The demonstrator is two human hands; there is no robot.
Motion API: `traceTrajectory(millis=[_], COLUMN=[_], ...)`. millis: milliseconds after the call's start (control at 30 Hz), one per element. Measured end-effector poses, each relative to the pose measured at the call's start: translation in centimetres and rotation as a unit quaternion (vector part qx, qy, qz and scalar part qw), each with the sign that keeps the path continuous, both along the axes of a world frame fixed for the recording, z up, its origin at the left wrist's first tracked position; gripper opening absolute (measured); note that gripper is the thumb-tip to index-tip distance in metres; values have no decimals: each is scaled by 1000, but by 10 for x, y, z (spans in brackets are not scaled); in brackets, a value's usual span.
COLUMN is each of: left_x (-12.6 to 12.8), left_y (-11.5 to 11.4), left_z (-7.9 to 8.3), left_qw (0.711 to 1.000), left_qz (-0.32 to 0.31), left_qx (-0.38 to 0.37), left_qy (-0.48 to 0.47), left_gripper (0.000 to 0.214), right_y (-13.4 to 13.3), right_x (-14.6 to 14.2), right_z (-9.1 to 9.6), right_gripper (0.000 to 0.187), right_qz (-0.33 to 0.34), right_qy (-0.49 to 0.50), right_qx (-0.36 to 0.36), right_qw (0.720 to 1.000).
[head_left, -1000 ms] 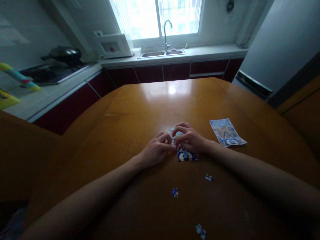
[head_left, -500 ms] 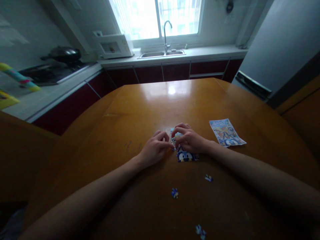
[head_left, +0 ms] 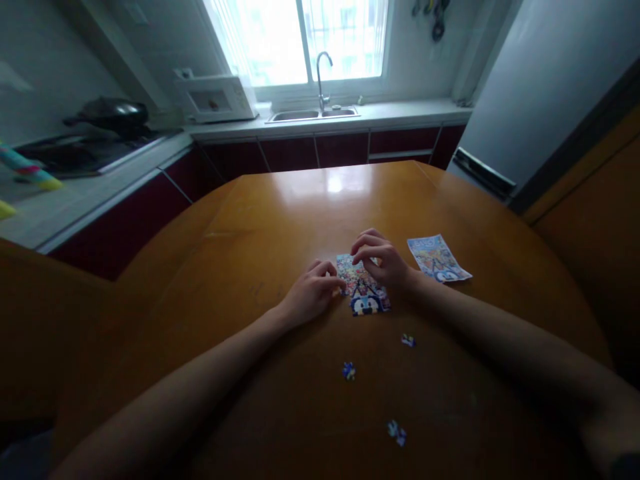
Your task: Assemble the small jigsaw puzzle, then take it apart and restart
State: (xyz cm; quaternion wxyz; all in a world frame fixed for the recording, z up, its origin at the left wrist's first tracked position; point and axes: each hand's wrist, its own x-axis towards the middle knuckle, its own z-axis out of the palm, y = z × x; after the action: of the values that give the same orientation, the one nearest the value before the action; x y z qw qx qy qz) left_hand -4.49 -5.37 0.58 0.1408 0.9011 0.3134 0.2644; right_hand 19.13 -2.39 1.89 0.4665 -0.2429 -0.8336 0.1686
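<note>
A small, mostly assembled jigsaw puzzle point(head_left: 367, 290) lies on the table, with a blue-and-white cartoon face along its near edge. At its left edge, my left hand point(head_left: 313, 292) rests on the tabletop with fingers curled, thumb and index finger closed on a small puzzle piece point(head_left: 343, 291), which they partly hide. My right hand point(head_left: 383, 260) hovers over the puzzle's upper right part, fingers bent and apart, apparently holding nothing. Nearer me lie loose pieces: a pale one point(head_left: 409, 340), a blue one point(head_left: 349, 371) and a bluish-white clump point(head_left: 397, 432).
A printed picture sheet point(head_left: 437, 259) lies right of the puzzle on the wooden table point(head_left: 240, 253). Beyond it are a counter with a sink point(head_left: 313, 115), a white microwave point(head_left: 215, 99), a wok point(head_left: 107, 113) on the stove, and a refrigerator point(head_left: 540, 87) at right.
My right hand has lifted off the puzzle's middle and moved up and away, uncovering more of the picture. My left hand stays at the left edge. The whole view has shifted slightly.
</note>
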Motion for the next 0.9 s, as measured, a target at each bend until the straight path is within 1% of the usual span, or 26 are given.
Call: traceTrajectory(millis=[67, 100, 167, 233, 267, 300, 333, 400, 433, 500, 600, 733, 833, 900], left_x=[0, -1, -1, -2, -2, -1, -1, 0, 0, 0, 0, -1, -1, 0], left_y=[0, 1, 1, 2, 2, 2, 2, 2, 1, 1, 1, 2, 3, 2], left_z=[0, 0, 0, 0, -1, -1, -2, -2, -1, -1, -1, -3, -5, -4], left_qw=[1000, 1000, 999, 999, 999, 998, 998, 998, 998, 998, 998, 998, 997, 997], left_qz=[-7, -6, 2, 8, 8, 6, 5, 4, 4, 5, 3, 0, 5, 9], left_qx=[-4, -5, -3, 2, 3, 4, 6, 10, 13, 20, 27, 30, 30, 30], left_qy=[-10, -18, -34, -49, -54, -56, -57, -58, -58, -56, -54, -60, -68, -73], left_gripper=[38, 39, 37, 34, 34, 34, 36, 37, 36, 33, 28, 24, 23, 23], right_y=[-9, -17, -42, -74, -90, -107, -122, -146, -155, -167, -173, -174, -172, -166], right_x=[2, 2, 2, 1, 1, 2, 4, 9, 12, 18, 24, 27, 27, 25], right_z=[19, 29, 47, 59, 62, 63, 61, 54, 50, 41, 31, 22, 16, 14], right_gripper=[28, 27, 23, 21, 19, 18, 16, 11, 12, 14, 15, 12, 7, 6], right_qz=[2, 24, 93, 176, 215, 238, 254, 256, 257, 240, 227, 211, 217, 211], right_qy=[-5, -22, -68, -141, -183, -232, -273, -335, -352, -368, -366, -349, -311, -261], right_qx=[-7, -13, -32, -58, -61, -63, -60, -70, -77, -99, -116, -134, -175, -216], right_qw=[1000, 999, 993, 972, 957, 941, 926, 904, 897, 893, 895, 903, 908, 917])
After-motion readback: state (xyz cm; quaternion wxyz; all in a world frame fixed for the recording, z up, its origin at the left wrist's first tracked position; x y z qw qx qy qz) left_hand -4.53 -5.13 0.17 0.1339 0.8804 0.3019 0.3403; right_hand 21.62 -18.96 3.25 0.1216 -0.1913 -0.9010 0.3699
